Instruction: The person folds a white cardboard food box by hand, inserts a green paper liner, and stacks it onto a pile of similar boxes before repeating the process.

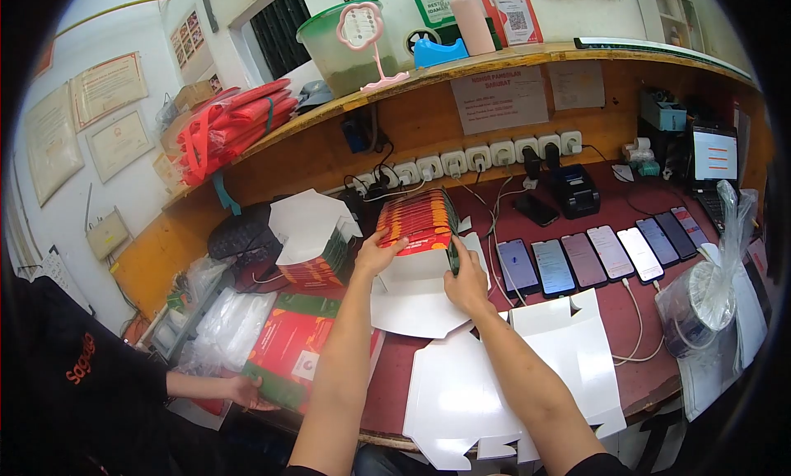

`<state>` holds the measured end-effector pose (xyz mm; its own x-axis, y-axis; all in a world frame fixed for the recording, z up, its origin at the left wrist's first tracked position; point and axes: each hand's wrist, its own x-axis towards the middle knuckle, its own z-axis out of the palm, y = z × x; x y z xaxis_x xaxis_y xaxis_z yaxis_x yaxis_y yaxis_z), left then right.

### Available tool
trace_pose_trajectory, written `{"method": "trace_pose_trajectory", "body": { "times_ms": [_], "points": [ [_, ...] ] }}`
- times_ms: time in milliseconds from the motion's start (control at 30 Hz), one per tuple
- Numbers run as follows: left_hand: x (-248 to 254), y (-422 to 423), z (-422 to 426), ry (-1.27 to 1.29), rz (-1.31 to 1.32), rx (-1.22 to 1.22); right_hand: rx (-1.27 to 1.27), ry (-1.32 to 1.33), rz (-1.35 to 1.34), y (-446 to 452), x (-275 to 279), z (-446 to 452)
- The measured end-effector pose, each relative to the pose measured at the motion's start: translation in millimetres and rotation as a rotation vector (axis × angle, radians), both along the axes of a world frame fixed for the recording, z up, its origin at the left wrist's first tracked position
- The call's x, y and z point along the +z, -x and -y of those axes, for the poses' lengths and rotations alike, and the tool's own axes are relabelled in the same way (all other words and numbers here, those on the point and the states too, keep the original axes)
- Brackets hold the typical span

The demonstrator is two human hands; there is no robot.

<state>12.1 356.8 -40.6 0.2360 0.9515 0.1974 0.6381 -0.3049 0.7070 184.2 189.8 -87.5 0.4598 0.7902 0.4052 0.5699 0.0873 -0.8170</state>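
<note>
A stack of nested red, orange and green cardboard boxes (pixel 418 217) stands on the dark red table, with a white open flap (pixel 416 299) facing me. My left hand (pixel 381 255) grips its left edge, thumb across the printed top. On the right side, my right hand (pixel 466 283) is closed around the stack's edge, its fingers partly hidden. Flat white cardboard blanks (pixel 515 377) lie under my right forearm. Left of my left hand stands another group of nested boxes (pixel 311 233), white insides upward. Flat red and green printed cardboard (pixel 288 340) lies nearer, beside my left forearm.
A co-worker's hand (pixel 250 392) touches the printed cardboard's left edge. Clear plastic bags (pixel 227 332) lie behind it. Several phones (pixel 608 252) form a row on the right, with white cables (pixel 636 319). A plastic-wrapped container (pixel 699 311) stands far right; a shelf (pixel 461 68) overhangs the back.
</note>
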Motion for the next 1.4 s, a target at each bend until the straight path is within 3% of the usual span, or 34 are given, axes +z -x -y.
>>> {"method": "trace_pose_trajectory", "body": {
  "times_ms": [167, 233, 333, 367, 467, 800, 1400],
  "points": [
    [10.1, -1.1, 7.0, 0.025, 0.009, 0.023, 0.024, 0.008, 0.013, -11.9, 1.1, 1.9],
    [17.6, -0.5, 17.0, 0.181, 0.224, -0.015, -0.006, -0.031, 0.007, -15.8, -0.6, 1.1],
    [29.5, 5.4, 34.5, 0.188, 0.290, -0.126, -0.003, -0.014, -0.040, -18.5, 0.4, 1.1],
    [41.8, 6.6, 50.6, 0.363, 0.290, -0.071, 0.007, -0.009, -0.056, -18.0, 2.0, 2.2],
    [24.3, 16.7, 31.1, 0.373, 0.378, -0.212, 0.015, -0.033, -0.060, -19.6, 0.0, -0.5],
    [39.8, 10.5, 54.6, 0.492, 0.472, -0.148, 0.050, 0.005, -0.037, -17.3, 3.4, 0.1],
    [18.1, 14.0, 40.3, 0.360, 0.541, -0.118, 0.142, 0.094, 0.041, -10.3, 6.2, 6.0]
  ]
}}
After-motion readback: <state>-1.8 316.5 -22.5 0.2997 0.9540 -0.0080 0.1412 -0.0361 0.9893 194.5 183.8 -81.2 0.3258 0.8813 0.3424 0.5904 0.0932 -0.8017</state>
